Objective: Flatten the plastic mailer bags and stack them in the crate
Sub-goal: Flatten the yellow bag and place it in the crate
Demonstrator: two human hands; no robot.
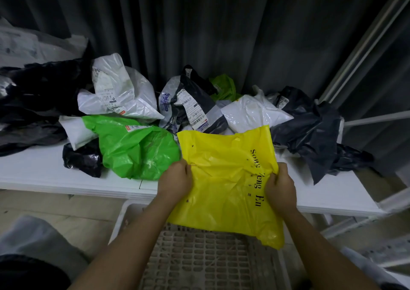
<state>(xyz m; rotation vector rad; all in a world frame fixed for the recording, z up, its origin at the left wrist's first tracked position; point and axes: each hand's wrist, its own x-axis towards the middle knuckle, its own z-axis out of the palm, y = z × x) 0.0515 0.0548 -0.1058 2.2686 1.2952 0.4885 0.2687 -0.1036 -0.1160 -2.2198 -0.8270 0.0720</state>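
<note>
1. Gripping: left hand [177,180] and right hand [280,188] pinch the yellow bag [224,178] by its side edges, over the table [40,170] front edge, above the crate [199,256].
2. Handling, judged: light, limp, slippery film; hold the side edges.

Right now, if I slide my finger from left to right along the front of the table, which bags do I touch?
small black bag → green bag → yellow bag, gripped by left hand and right hand → dark grey bag
</note>
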